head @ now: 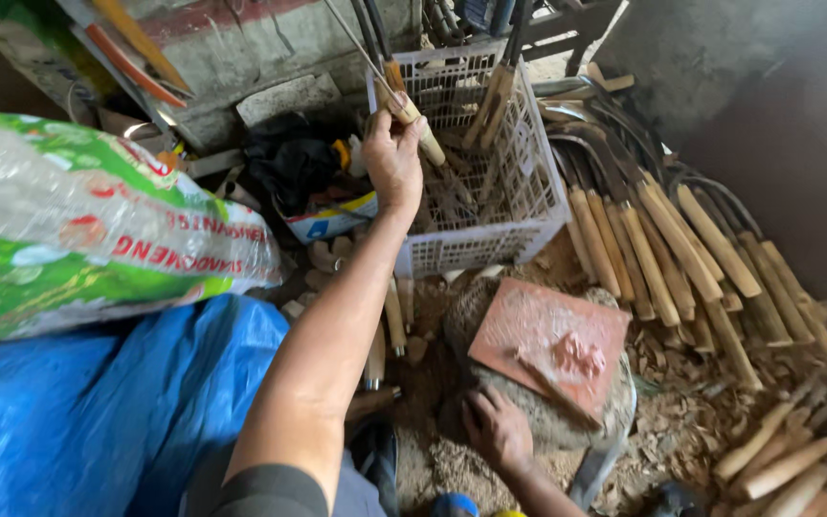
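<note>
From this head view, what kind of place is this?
Likely a small tool-handle workshop: sickle-like blades with wooden handles piled at right, wood shavings on the floor, and a white basket of finished tools.

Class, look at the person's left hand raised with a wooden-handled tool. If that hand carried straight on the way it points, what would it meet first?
Probably the white plastic lattice basket: the left hand, holding the wooden-handled tool, already reaches its near rim, though depth is unclear.

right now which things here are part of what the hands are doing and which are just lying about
In use: left hand, wooden-handled tool, white basket, right hand, stone block.
Lying about: sickle row, red tile, blue tarp, printed sack.
</note>
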